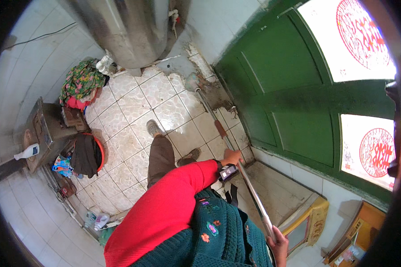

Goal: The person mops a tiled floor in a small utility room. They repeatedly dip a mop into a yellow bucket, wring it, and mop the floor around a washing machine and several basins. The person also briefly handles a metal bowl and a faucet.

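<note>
A mop with a metal pole (252, 190) slants from the lower right up to its grey-green head (192, 82), which rests on the floor near the green door's foot. My left hand (232, 157), at the end of a red sleeve with a device at the wrist, grips the middle of the pole. Below and to the right, my right hand (279, 241) is closed around the pole's upper end, partly cut off by the picture's edge. The mop head lies on a dirty patch; tiles (173, 113) beside it shine as if wet. My feet stand on the tiles, left of the pole.
A large metal cylinder (130, 33) stands at the top. To the left are a basin with flowered cloth (83, 80), a red-rimmed bucket with dark cloth (100, 150), a metal cabinet (56, 123) and bottles (102, 220). A green door (297, 100) and a yellow-framed cabinet (315, 217) are at right.
</note>
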Motion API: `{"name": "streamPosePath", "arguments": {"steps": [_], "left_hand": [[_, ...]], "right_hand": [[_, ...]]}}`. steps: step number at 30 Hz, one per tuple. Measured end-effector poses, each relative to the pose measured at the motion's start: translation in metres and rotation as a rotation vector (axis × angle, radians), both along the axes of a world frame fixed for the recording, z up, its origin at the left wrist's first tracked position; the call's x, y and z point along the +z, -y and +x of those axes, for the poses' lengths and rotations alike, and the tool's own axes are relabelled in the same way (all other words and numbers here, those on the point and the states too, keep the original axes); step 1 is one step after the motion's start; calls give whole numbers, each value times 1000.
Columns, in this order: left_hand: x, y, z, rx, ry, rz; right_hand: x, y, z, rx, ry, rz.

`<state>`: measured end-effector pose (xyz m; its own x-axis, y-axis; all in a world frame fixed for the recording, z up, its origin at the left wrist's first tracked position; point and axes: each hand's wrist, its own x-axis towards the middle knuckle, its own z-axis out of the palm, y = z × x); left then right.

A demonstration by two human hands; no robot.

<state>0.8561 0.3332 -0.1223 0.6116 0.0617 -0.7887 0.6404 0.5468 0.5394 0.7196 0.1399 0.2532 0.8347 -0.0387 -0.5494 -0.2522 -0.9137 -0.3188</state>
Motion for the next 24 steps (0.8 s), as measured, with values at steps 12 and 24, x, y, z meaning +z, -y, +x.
{"name": "streamPosePath", "arguments": {"steps": [12,24], "left_hand": [[-44,-178,5,277,-61,-71],[-15,-225,-38,488,-238,-200]], "right_hand": [[-47,-131,66,691,177,-88],[-45,-139,116,1011,118,-160]]}}
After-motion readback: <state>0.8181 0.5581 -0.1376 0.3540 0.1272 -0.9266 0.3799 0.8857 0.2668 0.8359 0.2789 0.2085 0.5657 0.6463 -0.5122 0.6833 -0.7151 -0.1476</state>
